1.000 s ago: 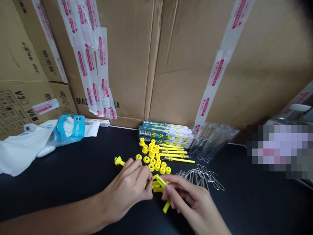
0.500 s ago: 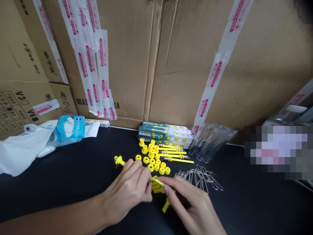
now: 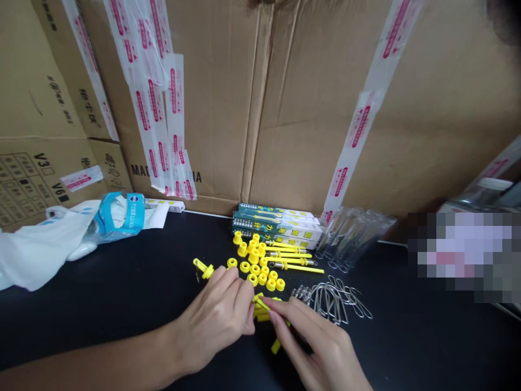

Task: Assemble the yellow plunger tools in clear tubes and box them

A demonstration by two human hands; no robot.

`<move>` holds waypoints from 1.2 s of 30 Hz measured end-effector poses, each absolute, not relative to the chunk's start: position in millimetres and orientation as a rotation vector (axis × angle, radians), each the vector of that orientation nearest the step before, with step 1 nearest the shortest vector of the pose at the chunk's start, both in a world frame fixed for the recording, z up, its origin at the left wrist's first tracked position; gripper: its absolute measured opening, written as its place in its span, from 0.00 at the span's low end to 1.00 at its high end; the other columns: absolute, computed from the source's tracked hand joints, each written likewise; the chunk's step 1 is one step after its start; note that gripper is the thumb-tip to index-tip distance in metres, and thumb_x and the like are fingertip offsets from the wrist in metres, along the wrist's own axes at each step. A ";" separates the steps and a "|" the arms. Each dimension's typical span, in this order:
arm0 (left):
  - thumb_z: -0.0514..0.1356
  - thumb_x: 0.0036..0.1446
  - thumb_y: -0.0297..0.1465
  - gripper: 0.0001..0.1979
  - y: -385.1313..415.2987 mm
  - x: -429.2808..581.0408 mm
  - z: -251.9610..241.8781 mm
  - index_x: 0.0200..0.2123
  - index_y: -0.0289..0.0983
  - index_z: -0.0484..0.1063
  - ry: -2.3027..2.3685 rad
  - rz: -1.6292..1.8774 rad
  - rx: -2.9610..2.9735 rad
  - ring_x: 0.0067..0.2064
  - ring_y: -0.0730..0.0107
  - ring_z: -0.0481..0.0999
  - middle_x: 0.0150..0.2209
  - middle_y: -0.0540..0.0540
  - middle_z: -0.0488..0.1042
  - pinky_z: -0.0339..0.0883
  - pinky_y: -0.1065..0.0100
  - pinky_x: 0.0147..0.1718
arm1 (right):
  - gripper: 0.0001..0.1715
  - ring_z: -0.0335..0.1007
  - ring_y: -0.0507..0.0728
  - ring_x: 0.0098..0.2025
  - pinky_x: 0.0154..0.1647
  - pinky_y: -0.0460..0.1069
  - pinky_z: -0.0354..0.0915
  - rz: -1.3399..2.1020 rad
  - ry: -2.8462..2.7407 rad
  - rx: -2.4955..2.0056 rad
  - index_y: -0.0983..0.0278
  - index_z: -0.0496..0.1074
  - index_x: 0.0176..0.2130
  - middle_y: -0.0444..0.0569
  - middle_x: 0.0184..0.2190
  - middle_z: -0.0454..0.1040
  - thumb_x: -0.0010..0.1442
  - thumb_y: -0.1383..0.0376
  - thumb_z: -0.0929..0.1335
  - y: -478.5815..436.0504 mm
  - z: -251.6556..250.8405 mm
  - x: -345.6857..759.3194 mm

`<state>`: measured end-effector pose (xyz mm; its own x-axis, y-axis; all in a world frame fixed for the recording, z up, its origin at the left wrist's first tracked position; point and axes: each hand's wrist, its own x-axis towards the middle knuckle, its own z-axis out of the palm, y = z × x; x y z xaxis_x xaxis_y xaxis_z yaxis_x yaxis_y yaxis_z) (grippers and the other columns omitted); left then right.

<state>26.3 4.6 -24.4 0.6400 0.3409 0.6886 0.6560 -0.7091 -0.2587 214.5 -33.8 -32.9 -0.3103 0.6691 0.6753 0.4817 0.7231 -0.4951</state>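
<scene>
My left hand is closed around a yellow plastic rod, whose flanged end with a thin wire hook sticks out past the knuckles. My right hand pinches a thin yellow strip between thumb and fingers, its far end meeting the left fingertips. Whether the strip and the rod are joined is hidden inside the left hand. Beneath the hands lie more yellow plastic pieces, partly covered. Just beyond them are several yellow rings and flanged caps.
Yellow rods with metal springs lie behind the rings, before stacked printed boxes. Clear tubes stand right of these. Bent wire hooks rest near my right hand. White plastic bags lie left; cardboard walls the back.
The flanged end of the rod in my left hand has turned and shows more of its length. My right fingers have moved slightly closer to the left hand along the strip.
</scene>
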 end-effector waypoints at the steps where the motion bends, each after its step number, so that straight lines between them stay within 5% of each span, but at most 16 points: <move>1: 0.49 0.56 0.17 0.14 5.0 26.6 -24.7 0.23 0.36 0.65 -0.788 -0.853 -2.371 0.26 0.63 0.67 0.21 0.48 0.66 0.59 0.63 0.27 | 0.14 0.75 0.51 0.30 0.33 0.43 0.73 0.267 -1.974 -0.890 0.65 0.74 0.48 0.48 0.31 0.77 0.67 0.72 0.63 -33.9 -33.1 214.5; 11: 0.49 0.54 0.16 0.13 6.5 25.8 -26.5 0.24 0.36 0.65 -0.811 -0.817 -2.415 0.26 0.64 0.67 0.22 0.49 0.66 0.59 0.64 0.27 | 0.13 0.80 0.53 0.36 0.38 0.44 0.73 0.482 -1.974 -1.062 0.63 0.76 0.47 0.48 0.36 0.80 0.68 0.69 0.64 -35.5 -30.3 214.0; 23: 0.49 0.58 0.16 0.11 3.4 21.7 -28.8 0.31 0.38 0.58 -0.814 -0.892 -2.513 0.28 0.66 0.67 0.24 0.51 0.66 0.66 0.62 0.35 | 0.16 0.69 0.52 0.24 0.23 0.45 0.63 0.671 -1.921 -1.203 0.61 0.79 0.44 0.43 0.27 0.78 0.68 0.62 0.63 -35.7 -18.9 208.8; 36: 0.50 0.57 0.15 0.11 3.8 20.8 -31.7 0.32 0.38 0.58 -0.821 -0.816 -2.511 0.29 0.63 0.68 0.26 0.49 0.66 0.66 0.62 0.33 | 0.17 0.64 0.51 0.22 0.25 0.44 0.62 0.627 -2.055 -1.242 0.65 0.75 0.34 0.45 0.24 0.73 0.68 0.67 0.60 -37.6 -13.0 202.7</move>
